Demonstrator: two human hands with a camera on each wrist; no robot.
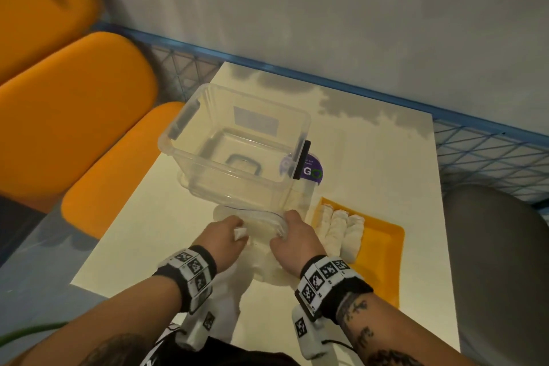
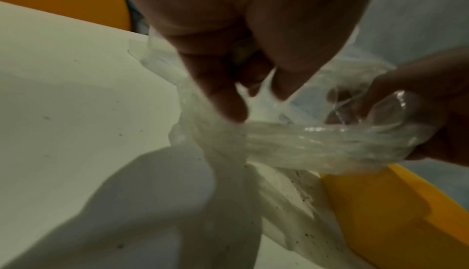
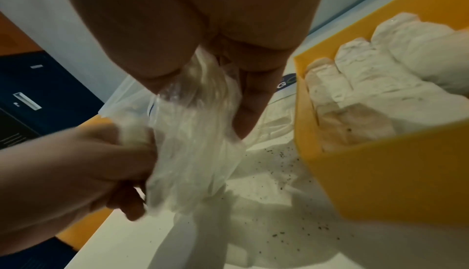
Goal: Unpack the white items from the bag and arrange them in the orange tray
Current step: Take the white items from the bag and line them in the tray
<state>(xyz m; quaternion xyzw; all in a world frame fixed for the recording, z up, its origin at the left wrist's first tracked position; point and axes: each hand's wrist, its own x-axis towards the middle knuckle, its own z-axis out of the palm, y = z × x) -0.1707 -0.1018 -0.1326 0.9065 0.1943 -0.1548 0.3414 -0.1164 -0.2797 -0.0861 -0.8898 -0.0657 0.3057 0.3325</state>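
Crinkled clear plastic bag (image 1: 261, 223) stretches between our left hand (image 1: 225, 235) and right hand (image 1: 294, 239), both gripping it, left of the orange tray (image 1: 383, 246).

From where I sit this looks like a lounge or break corner in an office or study space: orange cushioned seats (image 1: 77, 116) fill the left of the frame, a small cream table (image 1: 371, 157) stands against a pale wall (image 1: 326, 9), and a blue wire grid (image 1: 490, 154) runs along its base.
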